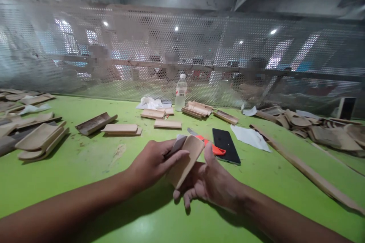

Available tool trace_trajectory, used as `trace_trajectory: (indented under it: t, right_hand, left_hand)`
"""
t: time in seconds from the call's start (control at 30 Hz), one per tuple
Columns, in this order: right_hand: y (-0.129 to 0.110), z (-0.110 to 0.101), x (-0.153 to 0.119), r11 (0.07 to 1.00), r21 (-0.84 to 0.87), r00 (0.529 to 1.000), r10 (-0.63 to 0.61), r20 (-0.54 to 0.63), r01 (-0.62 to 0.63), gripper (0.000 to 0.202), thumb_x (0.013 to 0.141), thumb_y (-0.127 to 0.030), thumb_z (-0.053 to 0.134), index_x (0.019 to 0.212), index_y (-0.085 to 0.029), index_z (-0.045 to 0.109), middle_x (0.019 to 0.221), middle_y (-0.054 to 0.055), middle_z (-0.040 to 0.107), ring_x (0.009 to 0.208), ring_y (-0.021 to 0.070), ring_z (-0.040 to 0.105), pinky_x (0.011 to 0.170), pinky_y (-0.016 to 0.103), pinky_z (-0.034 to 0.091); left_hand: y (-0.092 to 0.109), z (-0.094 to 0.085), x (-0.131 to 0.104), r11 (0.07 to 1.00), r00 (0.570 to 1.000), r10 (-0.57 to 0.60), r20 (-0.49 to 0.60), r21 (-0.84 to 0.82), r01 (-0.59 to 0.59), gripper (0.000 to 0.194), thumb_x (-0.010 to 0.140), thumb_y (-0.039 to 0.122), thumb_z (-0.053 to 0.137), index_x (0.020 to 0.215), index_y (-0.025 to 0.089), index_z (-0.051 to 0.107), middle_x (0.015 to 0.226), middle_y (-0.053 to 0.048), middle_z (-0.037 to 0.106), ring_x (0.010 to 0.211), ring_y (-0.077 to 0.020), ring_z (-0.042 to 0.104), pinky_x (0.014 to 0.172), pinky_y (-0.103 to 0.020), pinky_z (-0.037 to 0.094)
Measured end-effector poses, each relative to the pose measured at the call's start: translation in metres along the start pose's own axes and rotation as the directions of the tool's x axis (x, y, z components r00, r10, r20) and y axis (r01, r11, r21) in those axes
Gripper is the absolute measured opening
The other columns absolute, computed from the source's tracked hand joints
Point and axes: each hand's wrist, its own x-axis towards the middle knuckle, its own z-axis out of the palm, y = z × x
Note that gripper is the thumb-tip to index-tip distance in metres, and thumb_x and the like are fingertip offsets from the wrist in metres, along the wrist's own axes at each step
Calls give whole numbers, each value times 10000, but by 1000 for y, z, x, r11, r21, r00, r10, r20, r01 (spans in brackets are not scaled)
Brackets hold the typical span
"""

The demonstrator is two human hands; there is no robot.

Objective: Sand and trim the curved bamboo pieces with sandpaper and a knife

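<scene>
Between my two hands a curved, light-brown bamboo-like piece (186, 161) is held tilted above the green table. My left hand (159, 161) grips its left side, thumb across the inner face, with a grey sheet (177, 144) pinched between the fingers. From the right, my right hand (212, 182) supports the piece, thumb at its upper edge and fingers underneath. Just behind the hands lie a knife with an orange handle (216, 150) and a black phone (226, 146). Part of the knife is hidden by the piece.
Similar pieces lie in piles at the left (42, 136) and right (333, 133), with others mid-table (168, 124). A bottle (180, 95) stands before a perforated screen (137, 45). White paper (251, 138) and a long strip (308, 171) lie on the green table (94, 159).
</scene>
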Motion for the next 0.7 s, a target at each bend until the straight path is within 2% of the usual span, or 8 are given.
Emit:
trace_trajectory:
  t: [0.13, 0.23, 0.37, 0.57, 0.7]
  right_hand:
    - [6, -2, -2, 988, -134, 997, -76, 1, 76, 816, 853, -892, 399, 1040, -140, 653, 827, 109, 680, 729, 178, 659, 602, 260, 519]
    - [10, -4, -1, 982, -173, 997, -80, 5, 80, 730, 877, -828, 497, 1011, -128, 657, 799, 93, 675, 674, 150, 641, 564, 235, 499]
    - [13, -7, 1, 983, -163, 996, -84, -22, 80, 705, 910, -801, 480, 1022, -129, 660, 778, 79, 677, 622, 132, 631, 527, 219, 489]
    - [13, -6, 2, 990, -128, 997, -58, -52, 51, 741, 897, -811, 492, 1059, -109, 664, 732, 69, 674, 593, 136, 647, 507, 219, 490]
    - [12, -4, 0, 993, -117, 998, -33, -52, 27, 791, 859, -838, 517, 1147, -115, 659, 825, 88, 699, 571, 121, 634, 503, 222, 491]
  left_hand:
    - [2, -1, 0, 999, 1000, -27, 6, -38, 27, 395, 1001, 451, 554, 714, 179, 560, 583, 57, 438, 519, -85, 374, 502, -200, 293]
    - [3, -1, 0, 987, 993, -115, -2, -112, 114, 395, 975, 483, 578, 719, 184, 545, 608, 51, 441, 549, -97, 382, 489, -200, 288]
    - [2, -1, 0, 961, 984, -180, 2, -211, 177, 378, 954, 511, 601, 770, 182, 575, 653, 40, 488, 580, -105, 417, 486, -196, 300]
    - [3, -3, 1, 946, 982, -184, 36, -265, 187, 382, 957, 509, 607, 792, 164, 596, 681, 32, 487, 610, -104, 438, 518, -195, 336]
    - [4, 0, 2, 834, 967, -180, 178, -493, 246, 380, 955, 532, 613, 884, 159, 614, 682, 24, 534, 541, -105, 481, 488, -208, 401]
